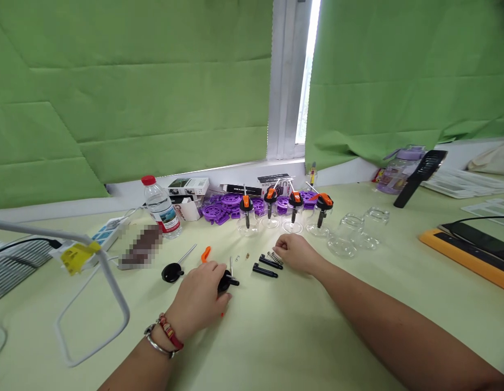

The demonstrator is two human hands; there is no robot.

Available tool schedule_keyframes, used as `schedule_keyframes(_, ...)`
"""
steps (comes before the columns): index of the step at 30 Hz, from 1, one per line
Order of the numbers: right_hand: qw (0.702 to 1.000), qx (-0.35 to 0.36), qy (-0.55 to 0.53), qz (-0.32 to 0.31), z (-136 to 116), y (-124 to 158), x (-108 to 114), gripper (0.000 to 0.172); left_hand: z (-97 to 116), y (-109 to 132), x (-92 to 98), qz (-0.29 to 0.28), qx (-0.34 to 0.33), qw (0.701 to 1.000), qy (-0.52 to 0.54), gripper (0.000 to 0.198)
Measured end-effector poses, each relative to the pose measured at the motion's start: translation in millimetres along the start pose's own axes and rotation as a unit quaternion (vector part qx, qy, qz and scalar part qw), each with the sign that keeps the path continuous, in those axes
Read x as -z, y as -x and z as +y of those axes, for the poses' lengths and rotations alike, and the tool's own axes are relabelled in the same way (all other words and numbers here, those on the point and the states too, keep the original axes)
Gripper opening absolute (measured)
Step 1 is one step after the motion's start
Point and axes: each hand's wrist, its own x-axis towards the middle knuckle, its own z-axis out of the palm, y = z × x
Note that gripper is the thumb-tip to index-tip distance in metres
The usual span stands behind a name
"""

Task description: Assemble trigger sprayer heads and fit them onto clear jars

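Note:
My left hand (203, 288) is closed round a black round lid (224, 281) with a thin metal tube; the fingers partly cover it. Just beyond that hand lies an orange lever (206, 254). Left of it rests another black lid (172, 272) with a metal tube. My right hand (295, 252) has its fingers curled, the fingertips down beside several small springs (275, 257); what they pinch is hidden. Two black plastic tubes (265, 270) lie between my hands. Tiny metal parts (237, 258) and a small brass piece (247, 256) lie farther back.
Several glass jars with orange-and-black tops (295, 198) stand behind my right hand, and clear glass jars (352, 222) stand to its right. Purple plastic parts (219, 208), a water bottle (160, 209) and boxes (189, 186) line the back. A white metal frame (121, 304) rises at left.

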Motion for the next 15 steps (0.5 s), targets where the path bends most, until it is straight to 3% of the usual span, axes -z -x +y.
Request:
schedule_keyframes(3, 0.998, 0.026, -0.058, -0.025, -15, 11, -3, 0.023, 2, 0, -3.3, -0.011, 0.005, 1.000, -0.003, 0.007)
schedule_keyframes(7, 0.974, 0.047, -0.140, -0.170, -37, 34, -14, 0.036, 7, 2, -7.5, -0.011, -0.022, 0.999, 0.020, 0.010)
schedule_keyframes(10, 0.948, 0.021, -0.169, -0.268, -51, 51, -22, 0.038, 12, 4, -8.4, -0.008, -0.044, 0.998, 0.042, 0.016)
schedule_keyframes(15, 0.921, -0.040, -0.233, -0.310, -61, 63, -29, 0.031, 18, 4, -9.8, 0.041, -0.065, 0.992, 0.097, 0.022)
